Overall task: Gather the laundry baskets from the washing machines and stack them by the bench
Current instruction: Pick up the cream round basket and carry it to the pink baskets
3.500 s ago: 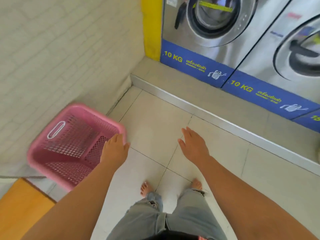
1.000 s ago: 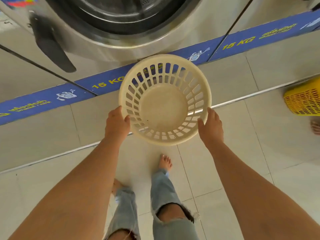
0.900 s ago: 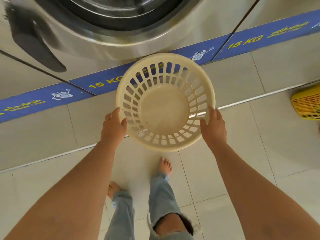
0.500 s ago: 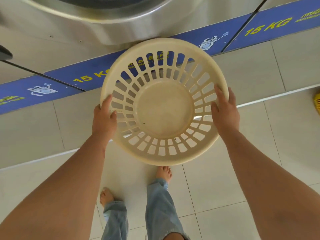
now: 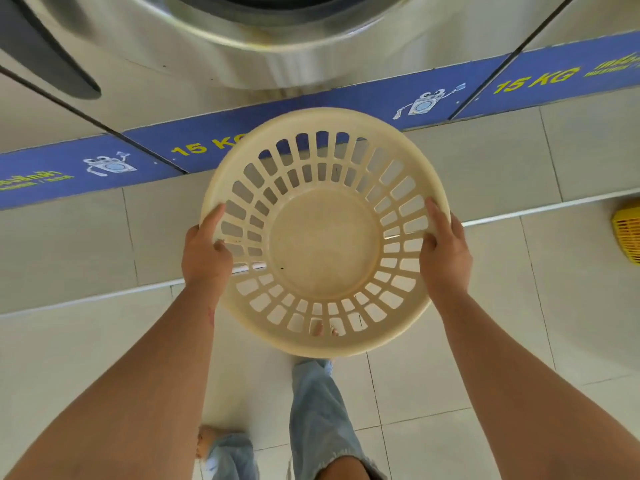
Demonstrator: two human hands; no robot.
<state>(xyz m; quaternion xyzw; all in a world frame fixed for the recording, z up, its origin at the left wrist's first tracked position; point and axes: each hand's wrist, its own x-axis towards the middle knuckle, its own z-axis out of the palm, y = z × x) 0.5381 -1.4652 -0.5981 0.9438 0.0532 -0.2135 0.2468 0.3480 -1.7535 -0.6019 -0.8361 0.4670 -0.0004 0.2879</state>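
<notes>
A round cream laundry basket (image 5: 325, 244) with slotted walls is held up in front of me, its open side facing me and empty. My left hand (image 5: 206, 252) grips its left rim and my right hand (image 5: 445, 252) grips its right rim. It hangs above the tiled floor, in front of a steel washing machine (image 5: 242, 39). A yellow basket (image 5: 627, 233) shows at the right edge, cut off by the frame.
The machines stand on a raised tiled step (image 5: 69, 251) with a metal edge strip and blue "15 KG" labels (image 5: 194, 147). A dark door handle (image 5: 52, 60) juts at upper left. My bare feet and jeans (image 5: 318, 403) are below the basket.
Since the pink basket by the wall, I have moved to the 15 kg machines and taken up the cream basket in both hands. It has come nearer and lower in view over the last second.
</notes>
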